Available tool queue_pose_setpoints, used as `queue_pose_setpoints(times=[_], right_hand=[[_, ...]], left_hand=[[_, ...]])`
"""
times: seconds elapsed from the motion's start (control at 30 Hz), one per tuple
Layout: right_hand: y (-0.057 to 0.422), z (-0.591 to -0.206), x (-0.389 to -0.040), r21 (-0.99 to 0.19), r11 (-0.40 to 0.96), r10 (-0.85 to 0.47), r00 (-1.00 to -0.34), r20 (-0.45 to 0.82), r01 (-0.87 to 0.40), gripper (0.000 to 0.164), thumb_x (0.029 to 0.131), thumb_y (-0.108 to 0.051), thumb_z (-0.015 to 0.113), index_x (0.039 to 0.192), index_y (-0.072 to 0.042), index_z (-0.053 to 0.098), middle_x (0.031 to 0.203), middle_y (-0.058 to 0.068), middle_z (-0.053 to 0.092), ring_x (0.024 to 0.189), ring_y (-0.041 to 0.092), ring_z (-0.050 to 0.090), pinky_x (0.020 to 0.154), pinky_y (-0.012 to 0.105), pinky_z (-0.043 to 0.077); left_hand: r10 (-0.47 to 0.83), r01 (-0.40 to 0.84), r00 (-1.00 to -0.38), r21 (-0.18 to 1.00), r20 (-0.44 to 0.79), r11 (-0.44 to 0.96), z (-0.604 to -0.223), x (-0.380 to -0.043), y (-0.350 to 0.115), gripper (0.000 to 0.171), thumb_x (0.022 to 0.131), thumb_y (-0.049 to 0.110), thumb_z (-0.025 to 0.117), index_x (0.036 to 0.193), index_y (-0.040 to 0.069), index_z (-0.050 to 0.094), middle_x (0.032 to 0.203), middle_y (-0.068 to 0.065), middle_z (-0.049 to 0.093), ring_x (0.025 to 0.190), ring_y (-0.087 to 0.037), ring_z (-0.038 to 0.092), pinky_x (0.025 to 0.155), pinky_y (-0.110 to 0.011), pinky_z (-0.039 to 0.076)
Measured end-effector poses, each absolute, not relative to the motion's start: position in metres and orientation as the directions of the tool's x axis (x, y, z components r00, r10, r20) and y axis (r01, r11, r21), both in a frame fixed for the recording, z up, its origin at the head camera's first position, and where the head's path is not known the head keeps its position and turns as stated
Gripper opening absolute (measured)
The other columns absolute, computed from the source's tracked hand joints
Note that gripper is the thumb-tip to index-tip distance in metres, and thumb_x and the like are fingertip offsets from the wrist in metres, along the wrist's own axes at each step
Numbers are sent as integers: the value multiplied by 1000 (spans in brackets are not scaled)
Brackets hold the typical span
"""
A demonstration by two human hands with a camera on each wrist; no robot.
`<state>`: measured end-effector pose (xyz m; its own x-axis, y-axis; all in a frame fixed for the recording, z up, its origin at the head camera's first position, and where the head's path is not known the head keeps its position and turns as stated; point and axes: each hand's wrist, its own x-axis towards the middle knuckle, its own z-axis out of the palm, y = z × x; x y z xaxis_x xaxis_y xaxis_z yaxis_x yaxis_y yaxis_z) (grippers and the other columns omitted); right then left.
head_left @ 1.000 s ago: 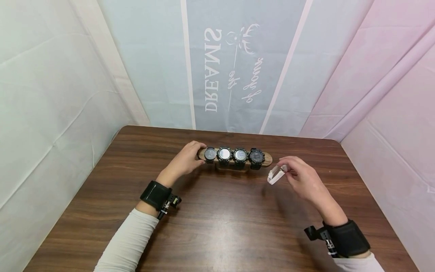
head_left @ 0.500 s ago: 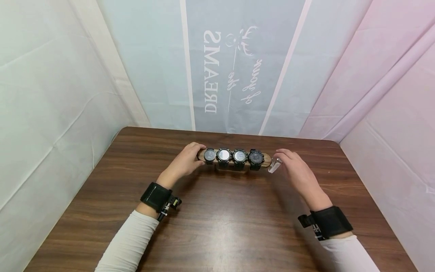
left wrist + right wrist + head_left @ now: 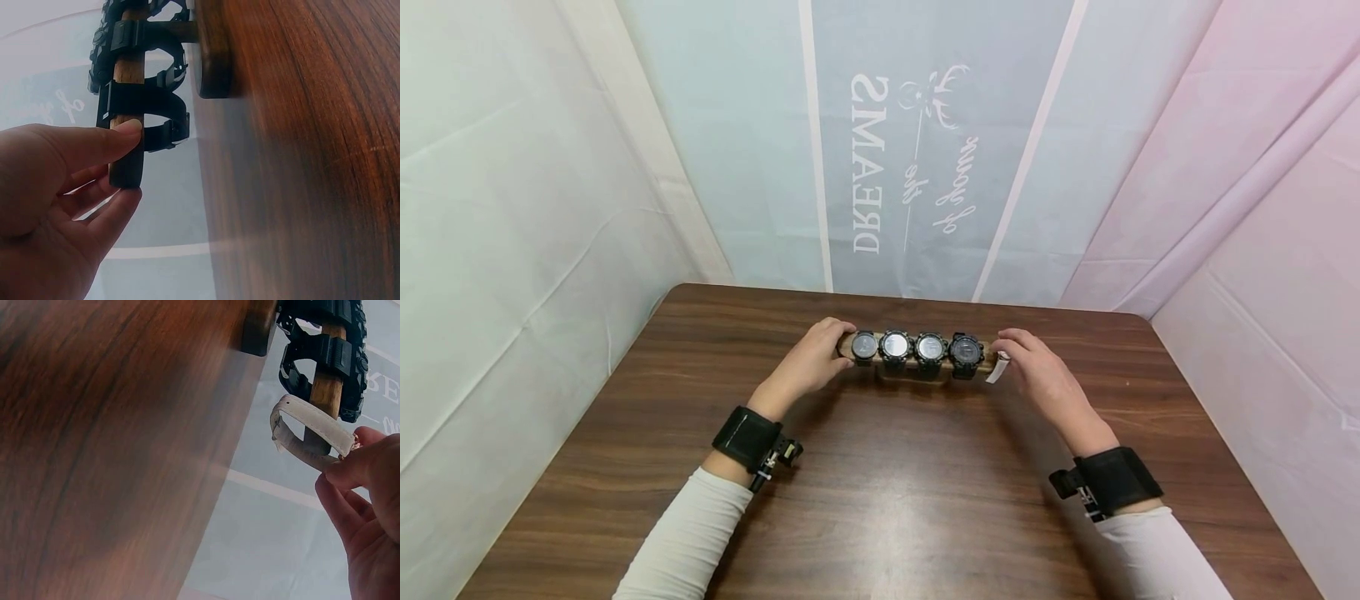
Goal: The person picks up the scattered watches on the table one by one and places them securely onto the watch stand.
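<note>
A wooden watch stand [image 3: 129,70] carries several black watches [image 3: 895,344] side by side on its bar. My left hand [image 3: 808,357] grips the bar's left end, thumb and fingers around it, close to the nearest black watch [image 3: 147,100]. At the opposite end, my right hand [image 3: 1037,367] pinches a white-strapped watch [image 3: 312,425] between thumb and fingers. In the right wrist view the white strap forms a closed loop, and the bar's dark tip reaches into it. Fingers mostly hide the face of this watch.
The stand's base [image 3: 214,56] rests on a brown wooden table [image 3: 880,500], near its back edge. Pale cloth hangs behind and at both sides, with a printed grey-blue backdrop [image 3: 910,250] at the rear. Both wrists wear black straps with small cameras.
My right hand has moved left with the white watch, from beside the stand to its right end, where the loop now goes around the bar's tip. The left hand keeps its grip.
</note>
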<state>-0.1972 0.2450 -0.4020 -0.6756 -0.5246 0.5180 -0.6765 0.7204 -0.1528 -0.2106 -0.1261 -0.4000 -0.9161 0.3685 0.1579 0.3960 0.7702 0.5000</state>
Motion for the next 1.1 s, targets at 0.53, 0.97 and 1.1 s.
queue_pose_setpoints(times=[0.53, 0.97, 1.1], right_hand=[[240, -410, -194, -363, 732, -439, -806, 397, -577, 42, 84, 3, 59, 125, -4, 50, 121, 15, 52, 102, 27, 56, 78, 41, 53], [238, -407, -198, -356, 742, -392, -799, 457, -567, 40, 83, 3, 63, 121, -4, 54, 106, 12, 59, 99, 26, 49, 75, 43, 52], [237, -407, -199, -353, 738, -397, -793, 462, -575, 40, 82, 4, 64, 120, -4, 55, 106, 12, 59, 99, 26, 50, 75, 42, 52]], left_hand=[[366, 398, -916, 499, 166, 770, -403, -211, -126, 49, 84, 17, 67, 128, 8, 48, 124, -7, 49, 114, -19, 45, 92, -36, 44], [360, 394, -917, 510, 171, 764, -402, -210, -126, 48, 84, 17, 67, 128, 8, 48, 125, -8, 49, 115, -20, 44, 92, -37, 44], [360, 391, -919, 510, 163, 766, -401, -210, -126, 48, 85, 17, 67, 129, 8, 48, 126, -7, 49, 116, -20, 44, 92, -37, 44]])
